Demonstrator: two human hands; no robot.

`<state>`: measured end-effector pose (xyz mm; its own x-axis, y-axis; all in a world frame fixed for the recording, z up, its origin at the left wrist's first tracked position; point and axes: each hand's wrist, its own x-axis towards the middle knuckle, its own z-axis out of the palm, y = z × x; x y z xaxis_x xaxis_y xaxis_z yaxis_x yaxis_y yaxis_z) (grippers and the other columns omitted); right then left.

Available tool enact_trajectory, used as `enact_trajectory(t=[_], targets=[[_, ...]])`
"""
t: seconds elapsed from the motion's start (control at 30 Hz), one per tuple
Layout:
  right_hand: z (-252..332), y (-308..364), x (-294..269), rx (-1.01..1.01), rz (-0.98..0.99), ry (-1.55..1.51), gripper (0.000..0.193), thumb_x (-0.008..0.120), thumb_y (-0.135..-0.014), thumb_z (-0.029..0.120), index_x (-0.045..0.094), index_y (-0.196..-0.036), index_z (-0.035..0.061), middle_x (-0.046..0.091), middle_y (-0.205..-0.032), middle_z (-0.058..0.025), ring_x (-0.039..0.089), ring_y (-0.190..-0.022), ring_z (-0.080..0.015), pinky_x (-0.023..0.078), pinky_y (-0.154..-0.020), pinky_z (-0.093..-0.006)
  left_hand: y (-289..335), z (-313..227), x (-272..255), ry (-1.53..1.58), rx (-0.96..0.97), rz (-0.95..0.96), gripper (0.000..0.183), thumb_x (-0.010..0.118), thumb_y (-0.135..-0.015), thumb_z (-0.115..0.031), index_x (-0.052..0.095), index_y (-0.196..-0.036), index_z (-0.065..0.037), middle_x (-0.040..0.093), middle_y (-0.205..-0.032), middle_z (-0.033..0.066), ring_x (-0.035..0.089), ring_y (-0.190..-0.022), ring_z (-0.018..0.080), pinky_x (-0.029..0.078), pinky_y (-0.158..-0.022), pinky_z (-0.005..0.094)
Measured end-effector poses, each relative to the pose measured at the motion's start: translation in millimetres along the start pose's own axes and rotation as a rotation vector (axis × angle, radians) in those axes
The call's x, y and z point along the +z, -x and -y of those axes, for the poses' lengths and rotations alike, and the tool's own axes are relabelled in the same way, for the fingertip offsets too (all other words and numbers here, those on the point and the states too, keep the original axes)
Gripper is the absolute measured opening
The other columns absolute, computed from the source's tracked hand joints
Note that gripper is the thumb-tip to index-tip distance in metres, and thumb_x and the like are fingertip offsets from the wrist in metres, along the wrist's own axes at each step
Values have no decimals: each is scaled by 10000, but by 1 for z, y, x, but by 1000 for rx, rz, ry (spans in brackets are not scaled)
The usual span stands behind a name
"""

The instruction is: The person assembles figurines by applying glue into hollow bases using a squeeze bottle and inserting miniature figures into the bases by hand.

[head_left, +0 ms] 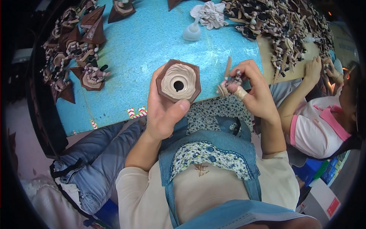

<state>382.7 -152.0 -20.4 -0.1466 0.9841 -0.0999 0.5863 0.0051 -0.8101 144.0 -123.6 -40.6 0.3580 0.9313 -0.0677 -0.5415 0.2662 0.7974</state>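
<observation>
My left hand [162, 118] grips a brown angular-rimmed base [187, 78] from its left and near sides, thumb on the rim. Inside the rim is a beige, wavy surface with a round dark hole in its middle. To the right, my right hand [255, 89] pinches a small painted figurine [233, 81] between thumb and fingers. A thin tan stick [228, 66] rises beside the figurine. A beige band wraps the right thumb. The two pieces are apart, both held over the near part of the blue table [133, 57].
Figurines and brown pointed pieces [91, 32] crowd the left side. A large heap of figurines [282, 30] fills the far right. A translucent squeeze bottle [191, 32] stands by a crumpled white cloth [209, 15]. At right, a co-worker's hand [313, 70] rests near the table edge.
</observation>
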Motion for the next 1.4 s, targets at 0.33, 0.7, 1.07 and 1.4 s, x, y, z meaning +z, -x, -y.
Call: enact_trajectory(t=[0.33, 0.7, 1.07, 1.4], targets=[[3, 14, -7, -129, -139, -881, 537, 654, -797, -46, 356, -1238, 27, 561, -1079, -110, 577, -977, -158, 476, -853, -275, -9, 14, 32, -626, 17, 156, 751, 834, -664, -126, 392, -1258, -3, 573, -1121, 110, 576, -1041, 186, 462, -892, 307], [40, 15, -8, -426, -215, -134, 397, 613, -660, -95, 564, -1045, -10, 561, -962, -143, 562, -799, -229, 472, -694, -294, -9, 26, 54, -781, 258, 164, 675, 798, -681, -98, 404, -1224, -27, 614, -1027, 135, 644, -931, 282, 518, -780, 347], [53, 7, 11, -607, -308, 196, 437, 658, -516, 2, 529, -933, -26, 537, -832, -149, 521, -665, -293, 434, -552, -365, -7, 32, 52, -829, 385, 115, 621, 794, -675, -116, 453, -1185, -25, 603, -999, 130, 630, -849, 303, 508, -728, 363], [53, 6, 23, -601, -476, 212, 335, 592, -428, 69, 520, -750, 10, 456, -658, -102, 454, -519, -247, 351, -417, -334, -7, 44, 55, -880, 598, 43, 503, 742, -714, -158, 486, -1117, 2, 599, -914, 140, 615, -753, 303, 475, -630, 374]])
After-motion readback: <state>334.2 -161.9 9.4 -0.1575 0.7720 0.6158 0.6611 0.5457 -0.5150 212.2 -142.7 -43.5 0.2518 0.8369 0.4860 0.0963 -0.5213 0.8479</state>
